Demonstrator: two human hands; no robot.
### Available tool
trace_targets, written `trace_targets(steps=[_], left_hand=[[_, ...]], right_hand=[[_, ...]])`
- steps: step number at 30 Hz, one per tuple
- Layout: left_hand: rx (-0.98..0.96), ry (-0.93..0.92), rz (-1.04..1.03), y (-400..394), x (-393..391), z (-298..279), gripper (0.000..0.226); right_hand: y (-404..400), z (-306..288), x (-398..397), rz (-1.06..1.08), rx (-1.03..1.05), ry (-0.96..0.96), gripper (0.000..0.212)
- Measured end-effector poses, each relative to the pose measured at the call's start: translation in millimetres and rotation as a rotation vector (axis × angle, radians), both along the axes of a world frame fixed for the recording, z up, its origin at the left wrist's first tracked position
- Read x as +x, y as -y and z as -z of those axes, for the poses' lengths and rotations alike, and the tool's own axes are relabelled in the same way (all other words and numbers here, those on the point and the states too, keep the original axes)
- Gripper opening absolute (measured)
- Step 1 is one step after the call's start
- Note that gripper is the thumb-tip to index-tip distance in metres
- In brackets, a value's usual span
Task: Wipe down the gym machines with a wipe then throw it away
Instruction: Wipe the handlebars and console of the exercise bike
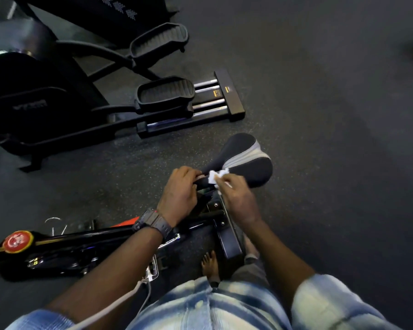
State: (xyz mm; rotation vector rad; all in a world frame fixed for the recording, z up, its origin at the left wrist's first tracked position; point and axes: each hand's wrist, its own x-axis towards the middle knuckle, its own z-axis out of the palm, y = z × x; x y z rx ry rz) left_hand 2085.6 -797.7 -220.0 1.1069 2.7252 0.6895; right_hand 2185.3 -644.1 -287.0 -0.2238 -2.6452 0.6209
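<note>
Head view is looking down past a pale striped shirt point(200, 306) at a bike saddle point(246, 158) sitting right of centre in the frame, over the dark speckled floor point(331, 103). The right hand point(236, 198) is pinching a crumpled white wipe point(216, 176) between its curled fingers point(222, 179) and pressing it onto the narrow nose of the saddle. The left hand point(180, 189), wearing a dark watch point(153, 222) at the wrist, is gripping that same nose just beside the wipe, its fingers curled over the tip as if steadying it. Below the hands, the bike frame point(58, 244) is stretching toward the lower left of the frame, with a red round badge point(17, 241) on it, and a bare foot point(210, 265) is showing near the bottom centre. In the upper left, an elliptical point(58, 91) is standing well apart from the saddle, its two pedals point(165, 91) facing up. As a judgement, the task is somewhere in its wiping stage: the wipe is in use on the saddle nose, while the wide rear of the saddle is not being touched at this moment. Whether the elliptical or the rest of the bike is already clean cannot be told from this view. Throwing the wipe away is clearly not yet done, and no bin is showing anywhere in the frame.
</note>
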Motion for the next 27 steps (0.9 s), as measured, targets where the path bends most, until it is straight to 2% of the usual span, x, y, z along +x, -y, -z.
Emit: trace_targets(steps=[3, 6, 9, 12, 14, 16, 18, 20, 22, 23, 25, 27], left_hand=[[0.031, 0.018, -0.091, 10, -4, 2, 0.024], [0.047, 0.147, -0.200, 17, -8, 2, 0.032], [0.094, 0.252, -0.275, 22, -9, 1, 0.038], [0.153, 0.334, -0.345, 21, -10, 3, 0.037], [0.200, 0.407, -0.412, 20, -12, 0, 0.034], [0.240, 0.466, -0.459, 19, -15, -5, 0.034], [0.251, 0.503, -0.477, 21, -19, -7, 0.036], [0.292, 0.554, -0.494, 24, -21, -6, 0.036], [0.323, 0.610, -0.533, 25, -20, -5, 0.035], [0.328, 0.615, -0.558, 25, -20, -4, 0.034], [0.315, 0.560, -0.597, 23, -20, -2, 0.030], [0.302, 0.492, -0.614, 23, -22, -2, 0.027]], right_hand=[[38, -8, -27, -0.110, 0.030, -0.035, 0.048], [10, -11, -15, -0.178, 0.096, -0.031, 0.047], [-36, -7, 6, 0.036, 0.105, -0.037, 0.045], [-8, -11, -9, 0.101, -0.005, 0.040, 0.032], [36, -19, -27, -0.066, -0.066, 0.056, 0.035], [62, -21, -43, -0.277, 0.075, -0.006, 0.037], [57, -21, -45, -0.369, 0.167, -0.007, 0.029], [36, -26, -43, -0.266, 0.234, 0.028, 0.026], [23, -36, -57, -0.011, 0.243, 0.152, 0.022], [26, -42, -67, 0.034, 0.219, 0.236, 0.018], [43, -50, -85, -0.089, 0.210, 0.346, 0.013], [60, -46, -81, -0.306, 0.227, 0.325, 0.013]])
